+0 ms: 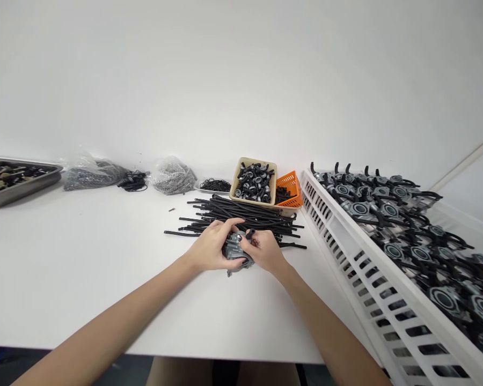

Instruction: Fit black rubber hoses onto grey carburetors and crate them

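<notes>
My left hand (212, 245) is closed around a grey metal part (235, 252) held just above the white table (84, 257). My right hand (265, 251) grips the same part from the right, its fingers pinching a short black tube end (250, 233) that sticks up from the part. Right behind both hands lies a pile of black rubber tubes (245, 214).
A beige bin of black-and-grey fittings (254, 182) and a small orange basket (290, 187) stand behind the tubes. A white slotted crate (370, 279) of finished metal parts with tubes fills the right. Plastic bags of small parts (173, 176) and a metal tray (16, 179) sit at the far left.
</notes>
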### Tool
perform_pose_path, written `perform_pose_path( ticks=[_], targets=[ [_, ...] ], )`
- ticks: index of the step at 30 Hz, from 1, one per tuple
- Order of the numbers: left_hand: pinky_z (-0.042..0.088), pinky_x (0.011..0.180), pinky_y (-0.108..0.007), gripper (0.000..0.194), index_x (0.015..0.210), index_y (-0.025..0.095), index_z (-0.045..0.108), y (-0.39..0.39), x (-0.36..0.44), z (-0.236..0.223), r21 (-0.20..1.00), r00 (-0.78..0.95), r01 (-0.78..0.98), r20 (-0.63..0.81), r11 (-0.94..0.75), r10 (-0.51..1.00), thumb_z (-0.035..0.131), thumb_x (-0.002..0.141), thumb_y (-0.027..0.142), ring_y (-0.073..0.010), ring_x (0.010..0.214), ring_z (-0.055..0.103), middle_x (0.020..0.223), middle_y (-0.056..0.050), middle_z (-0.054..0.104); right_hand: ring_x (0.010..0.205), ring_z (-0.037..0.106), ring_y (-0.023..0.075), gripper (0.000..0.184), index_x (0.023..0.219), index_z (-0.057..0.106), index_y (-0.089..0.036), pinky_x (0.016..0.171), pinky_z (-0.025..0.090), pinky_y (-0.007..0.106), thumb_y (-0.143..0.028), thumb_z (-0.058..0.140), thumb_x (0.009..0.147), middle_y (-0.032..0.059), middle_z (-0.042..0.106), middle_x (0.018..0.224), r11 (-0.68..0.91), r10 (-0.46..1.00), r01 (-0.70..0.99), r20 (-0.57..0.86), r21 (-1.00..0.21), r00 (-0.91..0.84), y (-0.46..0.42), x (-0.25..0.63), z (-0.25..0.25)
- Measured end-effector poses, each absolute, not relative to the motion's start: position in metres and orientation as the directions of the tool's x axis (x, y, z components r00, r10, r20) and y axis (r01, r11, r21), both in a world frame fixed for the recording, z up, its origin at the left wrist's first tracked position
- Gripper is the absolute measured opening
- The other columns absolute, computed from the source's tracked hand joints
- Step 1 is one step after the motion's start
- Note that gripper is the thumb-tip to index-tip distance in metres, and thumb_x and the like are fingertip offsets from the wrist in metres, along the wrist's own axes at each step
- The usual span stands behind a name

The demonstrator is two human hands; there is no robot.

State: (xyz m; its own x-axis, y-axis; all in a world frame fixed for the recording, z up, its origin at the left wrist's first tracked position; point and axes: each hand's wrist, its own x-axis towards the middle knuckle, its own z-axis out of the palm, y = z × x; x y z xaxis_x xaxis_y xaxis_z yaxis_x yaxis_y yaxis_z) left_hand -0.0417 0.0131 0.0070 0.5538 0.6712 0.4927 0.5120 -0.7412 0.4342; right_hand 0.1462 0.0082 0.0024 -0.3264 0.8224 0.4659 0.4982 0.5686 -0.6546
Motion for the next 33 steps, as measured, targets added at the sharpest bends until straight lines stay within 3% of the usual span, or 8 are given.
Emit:
perform_pose_path(
  ticks=[5,9,12,16,20,23,26,33],
  targets=[
    [0.039,0.102,-0.043,0.076,0.137,0.021,0.036,0.02,-0.046,0.005,0.678,0.462,0.275,0.529,-0.682,0.712,0.07,0.072,0.041,-0.0289,0.12,0.052,0.14,-0.015,0.047,0.049,0.035,0.0112,0.034,0.059,0.031,-0.022,0.052,0.027,0.026,-0.035,0.045,0.088,-0.0036,0.038,0.052,0.685,0.702,0.527,0.649,-0.504,-0.292,0.007,0.148,0.004],
    [0.044,0.097,-0.047,0.063,0.132,0.019,0.044,0.024,-0.041,0.0,0.925,0.357,-0.199,0.376,-0.324,0.855,0.053,0.083,0.058,-0.0307,0.116,0.055,0.138,-0.017,0.051,0.054,0.039,0.0142,0.033,0.065,0.036,-0.023,0.054,0.03,0.028,-0.039,0.042,0.093,-0.0007,0.042,0.057,0.777,0.552,0.531,0.771,-0.339,-0.316,0.006,0.148,0.003],
    [0.049,0.09,-0.046,0.06,0.123,0.018,0.051,0.024,-0.036,0.0,0.876,0.373,-0.482,0.179,0.026,0.91,0.053,0.082,0.062,-0.0292,0.104,0.063,0.128,-0.016,0.06,0.056,0.041,0.0159,0.036,0.066,0.04,-0.023,0.055,0.031,0.029,-0.045,0.04,0.095,0.0007,0.043,0.058,0.804,0.496,0.516,0.812,-0.295,-0.309,0.004,0.149,-0.001],
    [0.053,0.084,-0.041,0.061,0.12,0.019,0.056,0.013,-0.028,0.005,0.773,0.389,-0.599,0.052,0.209,0.92,0.059,0.077,0.062,-0.0269,0.099,0.066,0.118,-0.013,0.065,0.058,0.043,0.0174,0.04,0.067,0.044,-0.023,0.056,0.034,0.031,-0.051,0.038,0.095,0.0028,0.045,0.06,0.802,0.488,0.481,0.853,-0.355,-0.185,0.004,0.15,-0.007],
    [0.055,0.073,-0.036,0.055,0.116,0.021,0.059,0.0,-0.014,0.006,0.776,0.288,-0.611,0.038,0.153,0.957,0.065,0.074,0.056,-0.0246,0.088,0.067,0.1,-0.008,0.068,0.058,0.044,0.0164,0.034,0.07,0.045,-0.022,0.056,0.034,0.03,-0.045,0.041,0.096,0.0023,0.047,0.063,0.787,0.528,0.457,0.836,-0.415,-0.151,0.004,0.147,-0.01],
    [0.053,0.065,-0.03,0.038,0.095,0.018,0.065,0.001,-0.013,0.006,0.811,0.069,-0.584,0.017,0.027,0.998,0.061,0.078,0.052,-0.0205,0.077,0.065,0.086,-0.005,0.068,0.063,0.048,0.0164,0.028,0.076,0.046,-0.022,0.06,0.037,0.029,-0.039,0.039,0.096,0.0033,0.052,0.071,0.771,0.604,0.45,0.743,-0.451,-0.289,0.003,0.145,-0.006],
    [0.051,0.063,-0.029,0.034,0.081,0.017,0.064,0.009,-0.021,0.009,0.827,-0.053,-0.554,0.079,-0.096,0.995,0.056,0.078,0.05,-0.0186,0.07,0.062,0.076,-0.003,0.066,0.068,0.05,0.017,0.022,0.082,0.048,-0.021,0.063,0.039,0.029,-0.041,0.044,0.093,0.004,0.054,0.076,0.773,0.618,0.456,0.685,-0.44,-0.386,0.002,0.145,0.0],
    [0.048,0.06,-0.024,0.027,0.073,0.017,0.064,0.024,-0.035,0.01,0.83,-0.249,-0.525,0.065,-0.19,0.966,0.055,0.073,0.042,-0.0153,0.067,0.059,0.073,0.001,0.065,0.059,0.045,0.0135,0.012,0.078,0.046,-0.021,0.059,0.034,0.025,-0.029,0.049,0.087,-0.0015,0.049,0.065,0.711,0.682,0.533,0.632,-0.458,-0.367,-0.002,0.143,0.006]
  ],
)
